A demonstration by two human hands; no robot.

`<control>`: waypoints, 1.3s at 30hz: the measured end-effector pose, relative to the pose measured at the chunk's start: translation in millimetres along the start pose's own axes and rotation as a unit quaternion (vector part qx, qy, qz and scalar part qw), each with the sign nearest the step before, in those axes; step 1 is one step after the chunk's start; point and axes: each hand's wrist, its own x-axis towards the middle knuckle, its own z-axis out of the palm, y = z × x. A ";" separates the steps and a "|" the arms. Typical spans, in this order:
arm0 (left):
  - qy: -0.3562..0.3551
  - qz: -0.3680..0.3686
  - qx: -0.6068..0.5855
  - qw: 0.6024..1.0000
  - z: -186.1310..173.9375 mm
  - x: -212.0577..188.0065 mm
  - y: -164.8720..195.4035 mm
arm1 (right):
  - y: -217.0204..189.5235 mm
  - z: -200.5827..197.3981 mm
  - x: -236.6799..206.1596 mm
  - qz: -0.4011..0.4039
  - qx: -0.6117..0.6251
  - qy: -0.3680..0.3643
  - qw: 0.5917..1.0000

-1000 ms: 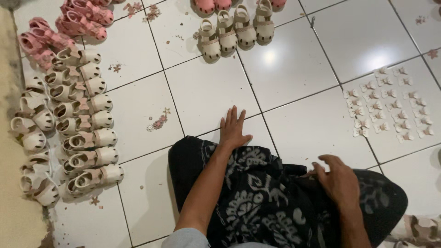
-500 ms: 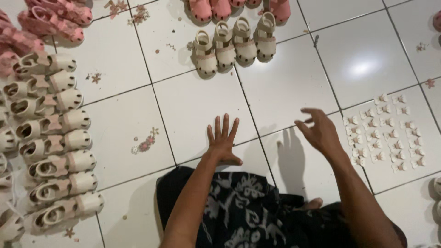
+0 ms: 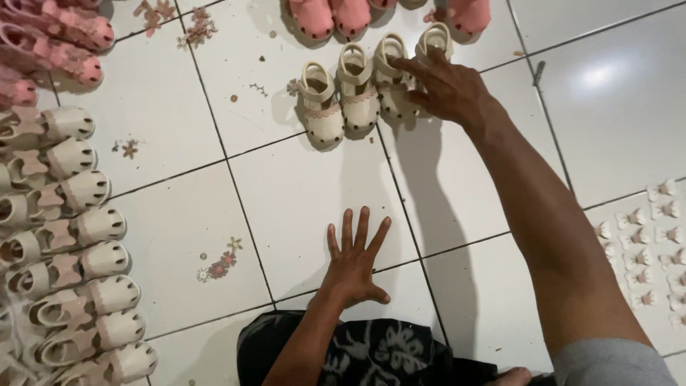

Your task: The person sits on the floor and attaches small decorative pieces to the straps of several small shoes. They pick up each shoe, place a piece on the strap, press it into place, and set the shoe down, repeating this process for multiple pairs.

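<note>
Many cream sandals [image 3: 68, 236] lie in a column down the left edge of the tiled floor [image 3: 300, 193], with pink ones [image 3: 64, 39] above them. Near the middle the left hand [image 3: 354, 261] rests flat on a tile, fingers spread, its grip on nothing, just ahead of a dark patterned cloth [image 3: 371, 354]. Further up, four cream sandals [image 3: 357, 96] stand in a row below more pink sandals [image 3: 350, 14]. The right hand [image 3: 446, 89] reaches over the two rightmost of these, fingers loosely curled and touching them; whether its grip has closed on one I cannot tell. The step in hand looks like picking up a cream pair; closing the fingers round both straps would be needed. Small bows [image 3: 647, 243] lie in rows at far right.
</note>
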 end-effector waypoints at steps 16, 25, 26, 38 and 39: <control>0.038 0.001 0.086 0.996 35.1 5.3 -6.2 | -84.9 32.6 -259.8 0.188 0.102 -0.011 0.977; 0.245 0.191 -0.118 0.943 138.7 -35.7 31.3 | -123.6 80.8 -431.2 0.236 0.289 0.143 0.917; 0.235 0.210 -0.124 0.941 147.6 -43.9 36.9 | -128.7 88.9 -440.3 0.229 0.225 0.217 0.922; 0.346 0.218 0.003 0.912 140.6 -51.7 59.3 | -114.7 144.7 -439.0 0.262 0.275 0.192 0.905; 0.361 0.199 -0.003 0.911 138.5 -51.6 58.5 | -112.5 142.9 -436.5 0.230 0.282 0.200 0.910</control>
